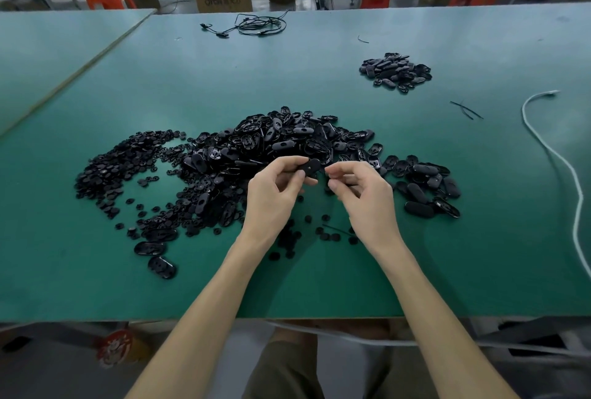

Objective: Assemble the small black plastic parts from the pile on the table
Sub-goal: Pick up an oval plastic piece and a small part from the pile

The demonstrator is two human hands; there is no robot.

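Note:
A big pile of black oval shells (pixel 287 143) lies in the middle of the green table (pixel 447 254), with a spread of small round black discs (pixel 115 168) to its left. My left hand (pixel 275 194) pinches one black oval shell (pixel 309 168) just above the pile's near edge. My right hand (pixel 361 189) is close beside it, fingers curled, thumb and forefinger tips together near the shell's right end. Whether a small part sits between them is hidden. Several loose discs (pixel 323 234) lie under my wrists.
A smaller heap of black oval parts (pixel 396 72) sits at the back right. A white cable (pixel 556 159) runs along the right edge. A coiled black wire (pixel 256 26) lies at the far edge. Cardboard boxes and orange stools stand beyond the table.

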